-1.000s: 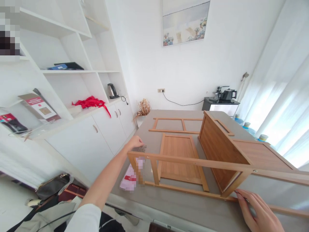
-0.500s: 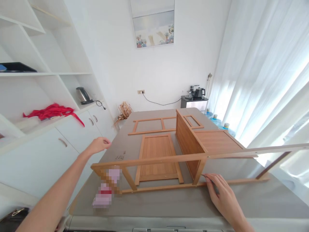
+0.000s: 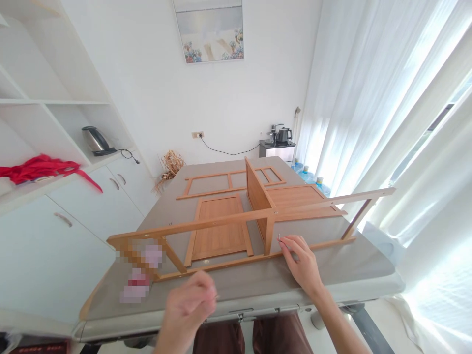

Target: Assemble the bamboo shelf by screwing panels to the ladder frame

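Pinching right hand (image 3: 302, 265): thumb and fingertips closed on a thin metal piece (image 3: 279, 237), just right of the frame's middle crosspiece.
Left hand (image 3: 190, 307): blurred, over the near edge of the desk (image 3: 254, 282); thumb and fingers pressed together on a tiny piece (image 3: 217, 297), its kind too small to tell.
Wooden frame (image 3: 221, 221): standing on one long rail along the near side of the desk, crosspieces upright or slanting.
Upright panel (image 3: 259, 199): on edge, meeting the frame at the middle crosspiece, running toward the far side.
Flat panels: one (image 3: 219, 241) left of the upright panel, another (image 3: 300, 195) to its right.
Ladder-shaped frame (image 3: 230, 182): lying flat farther back.
Pixelated sheet (image 3: 134, 293): near the frame's left end.
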`<act>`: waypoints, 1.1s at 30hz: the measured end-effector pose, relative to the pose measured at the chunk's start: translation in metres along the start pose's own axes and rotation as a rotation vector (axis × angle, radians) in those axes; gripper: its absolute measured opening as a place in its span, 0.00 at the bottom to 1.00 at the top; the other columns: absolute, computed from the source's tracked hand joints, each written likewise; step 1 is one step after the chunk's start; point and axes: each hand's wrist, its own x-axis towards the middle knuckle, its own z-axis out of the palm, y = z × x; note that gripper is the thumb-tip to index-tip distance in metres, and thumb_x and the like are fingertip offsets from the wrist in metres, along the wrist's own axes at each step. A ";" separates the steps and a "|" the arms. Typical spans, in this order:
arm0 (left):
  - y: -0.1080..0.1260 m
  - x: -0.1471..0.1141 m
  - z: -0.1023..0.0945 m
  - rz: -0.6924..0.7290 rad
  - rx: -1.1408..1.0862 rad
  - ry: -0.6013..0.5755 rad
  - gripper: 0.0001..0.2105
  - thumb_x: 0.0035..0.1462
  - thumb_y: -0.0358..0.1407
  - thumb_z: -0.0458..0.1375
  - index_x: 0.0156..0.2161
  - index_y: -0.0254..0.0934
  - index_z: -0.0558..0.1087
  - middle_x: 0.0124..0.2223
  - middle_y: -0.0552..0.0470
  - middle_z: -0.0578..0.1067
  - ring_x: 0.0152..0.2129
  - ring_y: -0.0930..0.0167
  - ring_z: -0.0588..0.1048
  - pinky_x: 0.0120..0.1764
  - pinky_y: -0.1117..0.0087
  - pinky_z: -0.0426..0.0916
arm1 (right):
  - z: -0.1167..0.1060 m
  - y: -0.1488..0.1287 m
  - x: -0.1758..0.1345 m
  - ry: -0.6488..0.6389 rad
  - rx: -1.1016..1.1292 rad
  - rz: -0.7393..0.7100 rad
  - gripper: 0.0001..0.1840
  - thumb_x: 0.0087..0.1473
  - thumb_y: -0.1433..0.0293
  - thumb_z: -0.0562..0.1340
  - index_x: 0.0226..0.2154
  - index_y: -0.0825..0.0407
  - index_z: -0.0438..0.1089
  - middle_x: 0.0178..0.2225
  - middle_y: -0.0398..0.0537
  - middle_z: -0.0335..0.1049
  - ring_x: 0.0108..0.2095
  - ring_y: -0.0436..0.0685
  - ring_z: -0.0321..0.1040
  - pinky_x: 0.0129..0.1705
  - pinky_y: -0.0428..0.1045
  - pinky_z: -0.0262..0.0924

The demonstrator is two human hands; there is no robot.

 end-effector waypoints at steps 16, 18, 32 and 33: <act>-0.030 0.020 0.139 -0.616 -0.979 0.049 0.10 0.54 0.38 0.66 0.38 0.34 0.75 0.36 0.46 0.80 0.24 0.75 0.75 0.25 0.75 0.67 | -0.010 -0.069 -0.032 -0.193 0.393 0.470 0.12 0.59 0.58 0.61 0.36 0.48 0.74 0.36 0.45 0.77 0.39 0.54 0.73 0.45 0.47 0.64; -0.029 0.020 0.138 -0.613 -0.991 0.046 0.10 0.55 0.38 0.65 0.37 0.33 0.74 0.36 0.46 0.80 0.23 0.75 0.74 0.24 0.75 0.67 | -0.006 -0.068 -0.032 -0.208 0.404 0.459 0.11 0.60 0.59 0.61 0.36 0.48 0.74 0.36 0.44 0.77 0.39 0.54 0.73 0.45 0.46 0.64; -0.029 0.023 0.122 -0.579 -0.959 0.018 0.09 0.56 0.38 0.64 0.36 0.33 0.73 0.35 0.48 0.79 0.21 0.77 0.73 0.25 0.75 0.69 | 0.003 -0.075 -0.027 -0.211 0.437 0.403 0.10 0.59 0.61 0.61 0.36 0.48 0.75 0.36 0.45 0.78 0.38 0.54 0.74 0.44 0.47 0.65; -0.029 0.023 0.121 -0.576 -0.962 0.013 0.09 0.56 0.38 0.64 0.36 0.33 0.73 0.34 0.49 0.79 0.21 0.77 0.73 0.25 0.75 0.69 | 0.003 -0.076 -0.028 -0.208 0.427 0.404 0.10 0.59 0.61 0.62 0.36 0.48 0.75 0.36 0.44 0.78 0.38 0.54 0.74 0.44 0.47 0.65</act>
